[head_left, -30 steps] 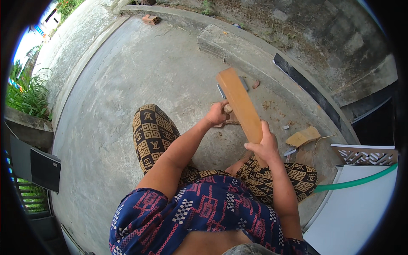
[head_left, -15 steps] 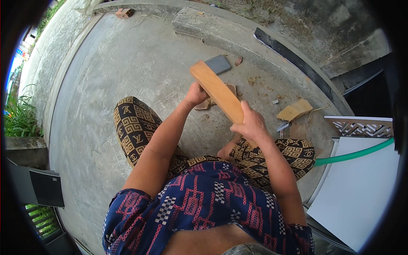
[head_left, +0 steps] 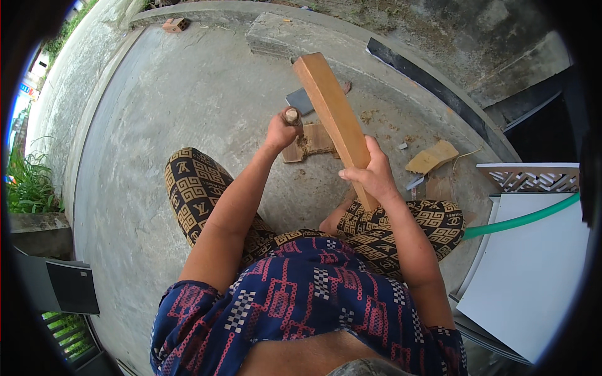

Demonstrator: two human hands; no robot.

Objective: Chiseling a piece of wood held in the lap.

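My right hand [head_left: 376, 172] is closed around the lower part of a long, thick wooden block [head_left: 332, 113], which tilts up and away to the left. My left hand [head_left: 281, 133] is wrapped around a round-ended wooden handle [head_left: 292, 116]; the rest of that tool is hidden. Just beyond the left hand, a notched flat piece of wood [head_left: 318, 136] lies on the concrete floor with shavings about it. Partly behind the block is a flat grey rectangular slab [head_left: 301, 100].
To the right lie a yellowish chunk of wood [head_left: 433, 156] and small scraps. A green hose [head_left: 527, 218] runs to a white panel [head_left: 520, 269]. A brick [head_left: 175, 25] sits far left; a low concrete ledge [head_left: 276, 37] and a dark strip [head_left: 426, 84] border the far side.
The wooden block has swung more upright, its far end rising. My left hand has moved slightly left, clear of the block, and the round handle end now shows in it.
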